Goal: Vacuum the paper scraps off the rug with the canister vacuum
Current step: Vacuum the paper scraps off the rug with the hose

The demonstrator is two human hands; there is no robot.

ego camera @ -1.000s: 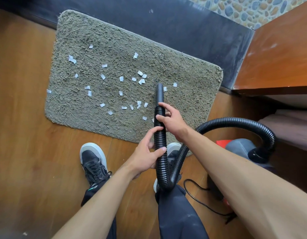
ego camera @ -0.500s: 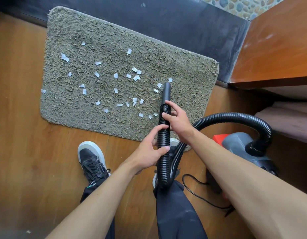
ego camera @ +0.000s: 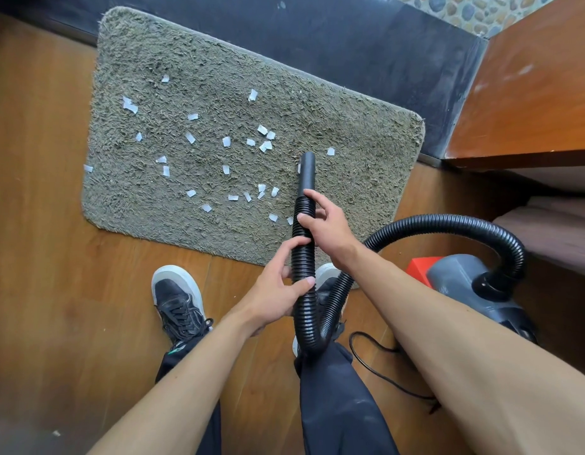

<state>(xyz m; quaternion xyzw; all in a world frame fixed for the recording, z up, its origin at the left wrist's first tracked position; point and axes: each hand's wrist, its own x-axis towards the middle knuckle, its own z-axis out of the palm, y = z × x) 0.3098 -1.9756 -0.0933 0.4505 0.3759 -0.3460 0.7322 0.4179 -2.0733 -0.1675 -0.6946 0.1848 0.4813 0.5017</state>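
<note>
A grey shaggy rug lies on the wooden floor with several white paper scraps scattered over its middle and left. I hold the black ribbed vacuum hose upright in front of me; its smooth nozzle points away over the rug's right half. My right hand grips the hose just below the nozzle. My left hand grips it lower down. The hose loops back to the grey and red canister vacuum on the floor at my right.
My two black shoes stand on the wooden floor at the rug's near edge. A black power cord trails by my right leg. A dark wall base runs behind the rug, and a wooden furniture piece stands at the right.
The nozzle has swung slightly left and back toward the scraps near the rug's middle. Both hands keep their hold on the hose; the view has shifted a little.
</note>
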